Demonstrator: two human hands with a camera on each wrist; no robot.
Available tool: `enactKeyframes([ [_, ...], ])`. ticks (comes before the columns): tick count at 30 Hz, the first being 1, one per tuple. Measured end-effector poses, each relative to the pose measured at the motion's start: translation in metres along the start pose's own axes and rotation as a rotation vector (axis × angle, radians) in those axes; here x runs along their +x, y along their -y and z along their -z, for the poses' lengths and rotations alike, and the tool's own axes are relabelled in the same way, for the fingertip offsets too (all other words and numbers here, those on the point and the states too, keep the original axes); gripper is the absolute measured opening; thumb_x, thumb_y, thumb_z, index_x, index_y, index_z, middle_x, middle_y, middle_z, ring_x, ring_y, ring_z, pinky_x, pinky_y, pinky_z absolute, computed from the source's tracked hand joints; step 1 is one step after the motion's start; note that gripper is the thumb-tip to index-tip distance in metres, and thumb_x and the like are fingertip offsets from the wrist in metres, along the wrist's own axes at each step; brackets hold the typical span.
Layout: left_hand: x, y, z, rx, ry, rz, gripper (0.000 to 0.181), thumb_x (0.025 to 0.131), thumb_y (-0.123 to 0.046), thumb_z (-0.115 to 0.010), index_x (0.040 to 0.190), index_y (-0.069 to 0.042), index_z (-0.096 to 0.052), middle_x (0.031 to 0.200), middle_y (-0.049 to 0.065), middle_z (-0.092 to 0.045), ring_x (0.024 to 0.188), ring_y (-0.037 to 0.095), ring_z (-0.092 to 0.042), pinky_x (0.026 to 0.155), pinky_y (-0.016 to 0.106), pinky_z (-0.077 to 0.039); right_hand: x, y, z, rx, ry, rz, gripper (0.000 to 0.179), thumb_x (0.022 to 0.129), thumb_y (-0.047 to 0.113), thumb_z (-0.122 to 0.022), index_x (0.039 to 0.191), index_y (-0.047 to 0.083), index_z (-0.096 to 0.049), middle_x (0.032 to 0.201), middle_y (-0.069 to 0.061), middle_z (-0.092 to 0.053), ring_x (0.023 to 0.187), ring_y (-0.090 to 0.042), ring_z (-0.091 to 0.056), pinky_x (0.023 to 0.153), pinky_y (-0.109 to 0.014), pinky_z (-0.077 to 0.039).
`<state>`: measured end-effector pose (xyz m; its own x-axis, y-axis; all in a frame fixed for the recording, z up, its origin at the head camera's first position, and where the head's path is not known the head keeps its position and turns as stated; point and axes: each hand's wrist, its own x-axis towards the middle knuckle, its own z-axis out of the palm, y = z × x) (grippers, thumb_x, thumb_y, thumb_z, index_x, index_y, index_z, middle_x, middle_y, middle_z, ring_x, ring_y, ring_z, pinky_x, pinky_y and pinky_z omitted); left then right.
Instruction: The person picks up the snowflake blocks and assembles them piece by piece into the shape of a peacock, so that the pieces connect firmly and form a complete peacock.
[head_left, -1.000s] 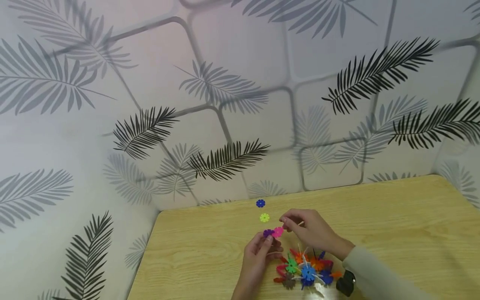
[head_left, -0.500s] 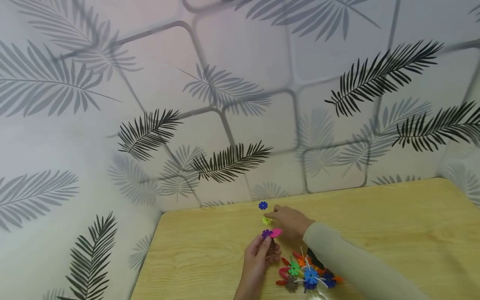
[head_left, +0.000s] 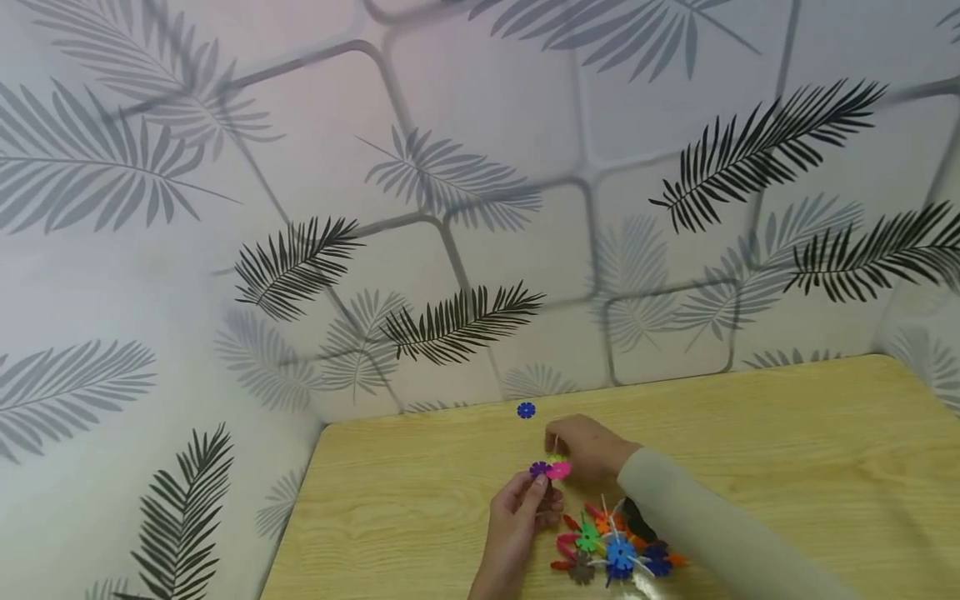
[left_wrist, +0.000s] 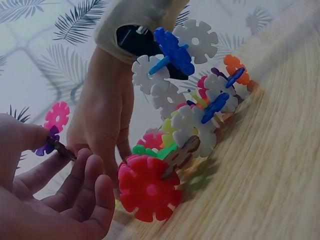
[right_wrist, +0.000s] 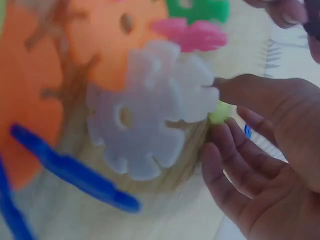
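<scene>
My left hand (head_left: 517, 517) pinches a small chain of flower-shaped interlocking discs. In the left wrist view a purple disc (left_wrist: 47, 142) joins a pink disc (left_wrist: 57, 115), and a dark brown disc (left_wrist: 61, 148) shows edge-on at the fingertips. Just beyond the pink disc, my right hand (head_left: 588, 443) holds a yellow disc (head_left: 557, 457). In the right wrist view a bit of that yellow disc (right_wrist: 219, 114) shows at the fingertips, behind white discs. One blue disc (head_left: 527, 410) lies flat near the table's back edge.
A built cluster of many-coloured discs (head_left: 618, 546) stands on the wooden table (head_left: 390, 500), right of the left hand and under the right forearm. A patterned wall (head_left: 525, 250) rises behind the table. A black device (left_wrist: 135, 42) sits on the right wrist.
My right hand left the pink disc, reached to the yellow disc lying on the table, picked it up and brought it back toward the chain. My left hand stayed nearly still.
</scene>
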<state>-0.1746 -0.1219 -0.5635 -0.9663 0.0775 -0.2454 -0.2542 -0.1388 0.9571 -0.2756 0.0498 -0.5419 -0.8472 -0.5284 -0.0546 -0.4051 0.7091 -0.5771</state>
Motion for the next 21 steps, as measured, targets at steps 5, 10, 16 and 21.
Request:
enactKeyframes([
  [5,0.0,0.001,-0.001,0.018,-0.025,0.004,0.026,0.111,-0.023,-0.063,0.125,-0.003,-0.072,0.099,0.003,-0.075,0.09,0.013,-0.072,0.085,0.03,-0.065,-0.014,-0.011,0.004,0.117,0.021,0.013,0.016,0.087,0.001,-0.085,0.089,0.014,-0.076,0.086,0.004,-0.07,0.08,-0.012,-0.058,0.076,-0.03,-0.056],
  [10,-0.001,0.002,-0.003,0.054,-0.041,-0.012,0.022,0.109,-0.02,-0.065,0.122,-0.003,-0.072,0.095,0.0,-0.072,0.084,0.013,-0.071,0.083,0.031,-0.064,-0.034,-0.013,0.017,0.21,-0.041,0.063,0.016,0.094,0.007,-0.083,0.088,0.016,-0.072,0.086,0.007,-0.071,0.078,-0.006,-0.062,0.073,-0.024,-0.056],
  [16,-0.002,0.004,-0.005,0.055,-0.026,-0.021,0.02,0.111,-0.018,-0.061,0.115,-0.001,-0.073,0.096,-0.002,-0.075,0.086,0.012,-0.072,0.083,0.032,-0.065,-0.059,-0.009,0.034,0.324,-0.109,0.142,0.01,0.099,0.014,-0.081,0.096,0.017,-0.072,0.091,0.008,-0.075,0.081,-0.005,-0.07,0.077,-0.022,-0.06],
  [21,-0.003,0.003,-0.006,0.015,0.012,-0.027,0.021,0.111,-0.018,-0.06,0.112,0.0,-0.071,0.102,0.005,-0.077,0.092,0.015,-0.076,0.086,0.034,-0.067,-0.073,-0.003,0.039,0.389,-0.099,0.16,0.006,0.1,0.013,-0.08,0.101,0.014,-0.075,0.094,0.002,-0.079,0.085,-0.021,-0.076,0.076,-0.024,-0.062],
])
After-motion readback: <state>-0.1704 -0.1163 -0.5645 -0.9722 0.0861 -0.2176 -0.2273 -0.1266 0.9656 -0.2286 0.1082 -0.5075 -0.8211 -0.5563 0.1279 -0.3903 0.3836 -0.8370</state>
